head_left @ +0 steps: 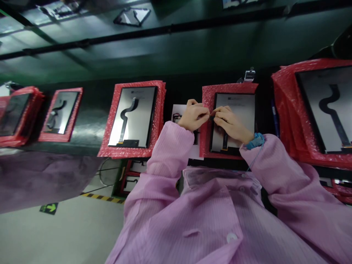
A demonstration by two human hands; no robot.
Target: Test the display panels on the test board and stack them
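Both my hands meet over the left edge of a display panel (242, 106) lying face down on red bubble wrap (206, 128). My left hand (194, 115) has its fingers pinched together around a small dark piece (211, 117), seemingly the end of the panel's flex cable (225, 141). The fingertips of my right hand (231, 123) pinch at the same dark piece from the other side. A blue wrist strap (255, 141) circles my right wrist. Under my left hand, a white sheet (192, 154) with dark markings is partly covered.
Another panel (133, 117) on red bubble wrap lies to the left, with smaller panels (61, 112) farther along. At right, a panel (327, 110) tops a red bubble-wrap stack. A tally counter (249, 75) and blue pen (275, 119) are close by. A co-worker's sleeve (46, 179) shows at left.
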